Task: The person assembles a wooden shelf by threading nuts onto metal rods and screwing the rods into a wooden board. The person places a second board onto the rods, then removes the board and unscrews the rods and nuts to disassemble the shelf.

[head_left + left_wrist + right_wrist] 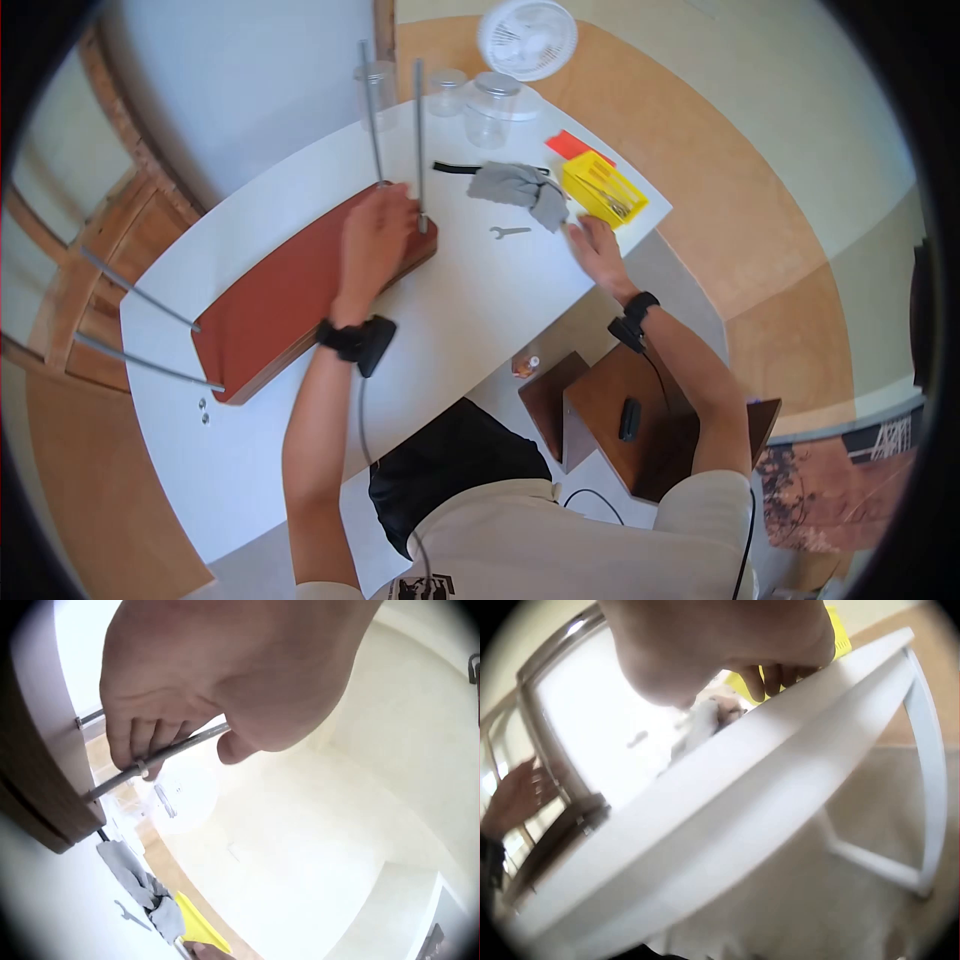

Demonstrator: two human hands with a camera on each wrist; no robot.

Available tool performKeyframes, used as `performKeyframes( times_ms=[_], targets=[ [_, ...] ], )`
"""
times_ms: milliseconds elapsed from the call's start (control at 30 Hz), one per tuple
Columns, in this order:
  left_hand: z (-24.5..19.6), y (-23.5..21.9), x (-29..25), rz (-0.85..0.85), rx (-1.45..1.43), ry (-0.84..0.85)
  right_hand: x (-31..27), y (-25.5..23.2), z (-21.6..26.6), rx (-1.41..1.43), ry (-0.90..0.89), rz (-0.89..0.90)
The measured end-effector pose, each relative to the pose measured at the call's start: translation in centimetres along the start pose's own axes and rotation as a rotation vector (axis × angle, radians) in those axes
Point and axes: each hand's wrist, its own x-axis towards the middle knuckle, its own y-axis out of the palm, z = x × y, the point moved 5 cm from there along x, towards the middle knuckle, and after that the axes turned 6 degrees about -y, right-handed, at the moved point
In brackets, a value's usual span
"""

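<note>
My left hand [378, 240] is over the near right end of a reddish-brown board [290, 290]. Its fingers are extended beside an upright metal rod [420, 140], and the thumb stands apart. In the left wrist view the fingertips overlap the rod by a small nut [142, 769]. Thin rods stand out from the board's corners. At the table's right edge my right hand [600, 255] lies with its fingers loosely bent and nothing visible in them. It is close to a grey cloth [515, 188] and a yellow basket [605, 190] that has small metal items inside.
A wrench [510, 232] lies on the white table [450, 300]. Several clear jars [490, 115] and a white fan [528, 40] stand at the back. Small metal parts [204, 410] lie near the board's left end. Brown furniture [620, 440] stands below the table, on the right.
</note>
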Motion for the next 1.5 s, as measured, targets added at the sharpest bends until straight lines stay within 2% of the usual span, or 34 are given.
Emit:
performKeyframes(
  times_ms=[33,67,100,133,167,233,267,333,367,433,467,533,567,633,667,700,767,800,867,900,967,1033,1100,1133,1200,1233,1267,1300,1367,1433,1500],
  targets=[
    [-0.9,-0.9,-0.6,-0.025,-0.029,-0.117,0.0,-0.3,0.3,-0.001,0.024,-0.012],
    [-1.2,-1.2,-0.6,-0.008,-0.026,-0.117,0.3,-0.2,0.3,0.07,0.096,0.025],
    [-1.4,-1.7,-0.5,-0.043,0.097,-0.089,0.7,0.1,-0.4,0.14,0.163,0.066],
    [-1.5,-2.1,-0.4,-0.082,0.216,-0.058,1.4,0.7,-1.3,0.18,0.138,0.078],
    [-0.3,-1.8,0.1,-0.075,0.211,-0.059,1.8,0.6,-1.5,0.174,0.144,0.077],
    [1.2,-0.7,1.1,-0.096,0.083,0.245,2.4,0.7,-1.3,0.359,0.223,0.095],
    [0.7,-0.6,0.8,-0.096,0.074,0.242,2.3,0.9,-0.6,0.35,0.224,0.097],
    [-0.6,-0.1,0.1,0.108,-0.18,-0.094,1.6,0.3,0.7,0.192,0.268,-0.059],
    [-1.7,-1.1,-0.1,0.101,-0.192,-0.108,1.4,0.3,1.1,0.182,0.267,-0.041],
    [-2.2,-2.9,-0.1,0.163,0.069,-0.307,1.2,0.3,1.9,0.219,0.311,-0.091],
    [-1.5,-3.1,0.2,0.153,0.059,-0.313,1.2,0.7,1.9,0.213,0.303,-0.079],
    [-1.6,-2.9,0.6,0.078,-0.047,0.07,1.1,0.5,1.7,0.242,0.303,-0.131],
    [-0.2,-2.2,0.7,0.062,-0.054,0.069,1.2,0.5,1.8,0.238,0.288,-0.121],
    [1.5,0.7,0.7,0.224,-0.164,0.124,1.2,0.7,1.4,0.239,0.314,-0.137],
    [0.7,0.5,0.1,0.225,-0.173,-0.077,1.2,0.8,1.2,0.221,0.309,-0.131],
    [-0.2,-0.9,0.1,0.212,-0.176,-0.081,1.3,1.0,1.1,0.222,0.3,-0.12],
    [-0.1,-3.1,0.7,0.165,-0.172,-0.258,1.1,1.2,0.6,0.237,0.343,-0.134],
    [0.3,-3.2,0.8,0.157,-0.17,-0.266,1.1,1.2,0.6,0.249,0.344,-0.133],
    [0.7,-3.0,1.1,0.106,-0.243,-0.122,1.0,1.2,0.8,0.265,0.335,-0.121],
    [1.0,-2.6,1.1,0.095,-0.241,-0.125,1.1,1.3,0.7,0.276,0.323,-0.118],
    [0.8,-0.6,1.0,0.224,-0.235,-0.113,1.3,1.3,0.6,0.262,0.304,-0.119],
    [-1.8,-2.3,0.0,0.137,-0.202,-0.169,1.3,1.2,0.6,0.262,0.26,-0.138],
    [-2.0,-4.7,0.2,0.108,-0.017,-0.277,0.9,1.3,0.3,0.277,0.268,-0.121],
    [-2.0,-5.3,0.4,0.045,0.038,-0.214,1.0,1.4,0.1,0.278,0.275,-0.112],
    [-2.2,-3.8,0.3,0.008,-0.008,0.224,1.4,1.6,-0.5,0.275,0.239,-0.077],
    [-1.6,-2.7,0.0,0.071,-0.016,0.31,2.0,2.0,-1.5,0.276,0.189,-0.054],
    [-2.3,-1.9,-0.5,0.143,0.383,0.512,3.4,2.8,-6.7,0.359,0.148,-0.019],
    [-0.9,-0.4,-0.4,0.081,0.386,0.662,5.0,5.0,-10.0,0.443,0.107,0.024],
    [-0.6,-0.3,-0.5,0.021,0.429,0.604,6.9,2.8,-4.4,0.576,0.178,0.054],
    [-2.0,-3.4,-0.6,0.108,-0.061,-0.065,7.7,0.7,3.2,0.671,0.225,0.122],
    [-2.6,-4.7,-0.8,0.044,-0.053,-0.11,10.4,1.6,2.7,0.664,0.288,0.091]
  ],
)
